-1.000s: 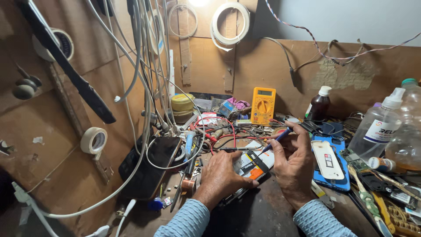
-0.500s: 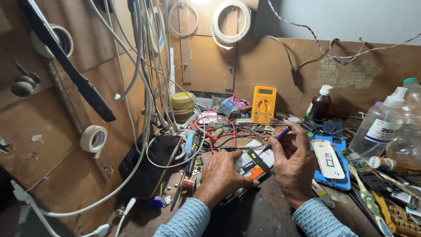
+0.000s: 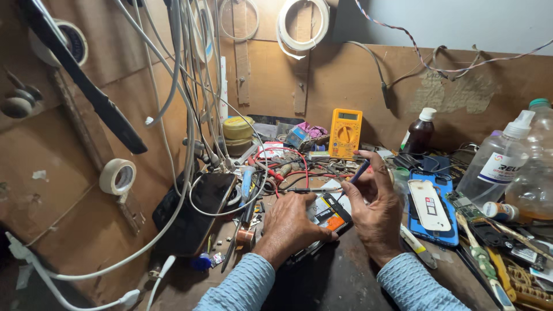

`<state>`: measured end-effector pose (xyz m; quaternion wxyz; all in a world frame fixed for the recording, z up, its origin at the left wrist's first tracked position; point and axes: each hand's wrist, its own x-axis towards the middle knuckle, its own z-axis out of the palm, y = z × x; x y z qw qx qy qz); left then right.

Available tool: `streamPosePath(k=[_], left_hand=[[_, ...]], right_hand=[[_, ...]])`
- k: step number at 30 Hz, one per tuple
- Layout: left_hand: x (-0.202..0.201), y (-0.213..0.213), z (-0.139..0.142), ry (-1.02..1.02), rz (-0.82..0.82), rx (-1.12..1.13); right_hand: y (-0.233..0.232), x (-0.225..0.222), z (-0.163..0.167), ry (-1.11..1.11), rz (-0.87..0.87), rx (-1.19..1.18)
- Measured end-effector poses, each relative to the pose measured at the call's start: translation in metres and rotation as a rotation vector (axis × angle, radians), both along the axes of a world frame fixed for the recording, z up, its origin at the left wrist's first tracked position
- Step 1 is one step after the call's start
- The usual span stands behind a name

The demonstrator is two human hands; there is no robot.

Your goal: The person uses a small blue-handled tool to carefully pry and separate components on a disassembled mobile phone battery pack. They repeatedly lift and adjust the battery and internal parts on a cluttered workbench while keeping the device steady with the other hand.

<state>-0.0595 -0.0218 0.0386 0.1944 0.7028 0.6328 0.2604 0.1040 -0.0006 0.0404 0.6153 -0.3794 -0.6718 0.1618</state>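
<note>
An opened phone [image 3: 327, 214] with a black and orange battery lies on the dark bench in front of me. My left hand [image 3: 286, 226] lies flat over its left part and presses it down. My right hand [image 3: 374, 210] is curled beside the phone's right edge and holds a thin blue-handled tool [image 3: 358, 173], whose tip points down at the phone's top end. Red and black wires [image 3: 288, 167] trail across the bench just behind the phone.
A yellow multimeter [image 3: 345, 133] stands at the back. A blue phone case with a white device [image 3: 431, 206] lies to the right, with a dark bottle [image 3: 419, 131] and clear bottles [image 3: 495, 166]. White cables [image 3: 190, 86] hang on the left over a black phone [image 3: 193, 213]; a tape roll [image 3: 117, 176] hangs on the cardboard wall.
Both hands stay on the phone. The view has shifted only slightly; the tool tip holds at the phone's top end.
</note>
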Motion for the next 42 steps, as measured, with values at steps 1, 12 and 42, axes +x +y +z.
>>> streamPosePath(k=[1,12,42], left_hand=[[0.000,0.000,0.001,-0.008,-0.006,-0.013],[-0.001,0.003,-0.002,-0.004,-0.019,-0.031],[0.000,0.004,-0.002,0.023,-0.005,-0.043]], right_hand=[[0.001,0.001,-0.001,0.017,0.045,-0.008],[0.007,0.006,-0.004,-0.024,-0.036,-0.022],[0.014,0.007,0.003,0.085,0.059,0.035]])
